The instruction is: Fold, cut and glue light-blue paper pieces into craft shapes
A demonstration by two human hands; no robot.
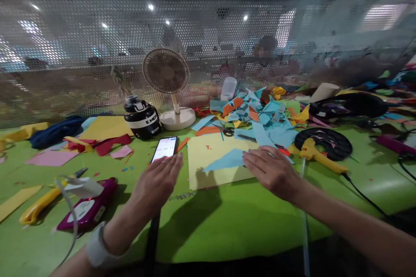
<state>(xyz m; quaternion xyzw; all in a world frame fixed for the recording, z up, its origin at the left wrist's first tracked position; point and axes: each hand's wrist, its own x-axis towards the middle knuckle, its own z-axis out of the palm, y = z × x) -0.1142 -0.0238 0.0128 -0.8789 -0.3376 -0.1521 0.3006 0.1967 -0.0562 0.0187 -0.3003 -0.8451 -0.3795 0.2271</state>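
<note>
A pale yellow sheet point(201, 149) lies on the green table, with a blue piece of paper point(225, 161) across it. Over the right end of that blue piece is my right hand point(271, 171), palm down with outstretched fingers; whether it presses the paper I cannot tell. My left hand point(160, 179) is by the lower edge of a phone point(164, 147) with a lit screen. Its fingers are extended and it grips nothing visible. Just right of my right hand, a yellow glue gun point(321, 160) leans on a black spool point(338, 140), a clear glue stick trailing from it.
Behind the sheet are a heap of blue paper scraps point(263, 114), scissors handles point(228, 131), a fan point(177, 117) and a black bottle point(143, 121). To the left lie a yellow utility knife point(45, 203) and a purple power strip point(87, 216) with a white plug. Perforated metal screen point(201, 26) stands behind.
</note>
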